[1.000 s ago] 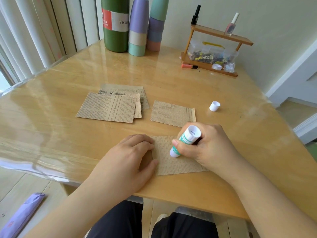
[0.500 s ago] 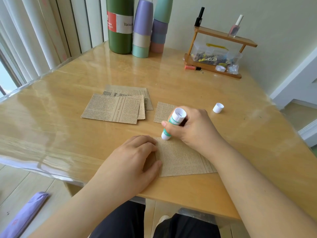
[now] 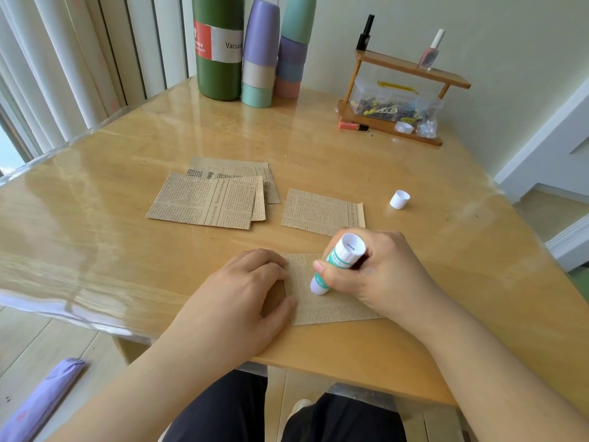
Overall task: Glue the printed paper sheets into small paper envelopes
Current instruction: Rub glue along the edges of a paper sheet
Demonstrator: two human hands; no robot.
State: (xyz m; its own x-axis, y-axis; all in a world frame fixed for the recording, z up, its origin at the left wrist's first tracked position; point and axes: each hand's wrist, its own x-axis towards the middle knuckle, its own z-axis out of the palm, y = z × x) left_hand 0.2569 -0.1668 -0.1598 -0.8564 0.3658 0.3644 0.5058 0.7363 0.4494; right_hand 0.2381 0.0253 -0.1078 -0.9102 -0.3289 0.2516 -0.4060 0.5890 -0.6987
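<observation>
Table (image 3: 366,173): open room right of the work; near edge close below it. Sheet (image 3: 322,306) lies flat at near centre. Left hand (image 3: 242,291) presses its left part, fingers loosely bent. Right hand (image 3: 379,269) grips glue stick (image 3: 334,266), tip on paper. Best: short strokes, firm hold-down, stop before the edge.

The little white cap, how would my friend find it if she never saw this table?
Start at the wooden table. Look just right of the lone printed sheet, ahead of the right hand. The cap stands by itself there, the only small white cup-shaped thing.
</observation>
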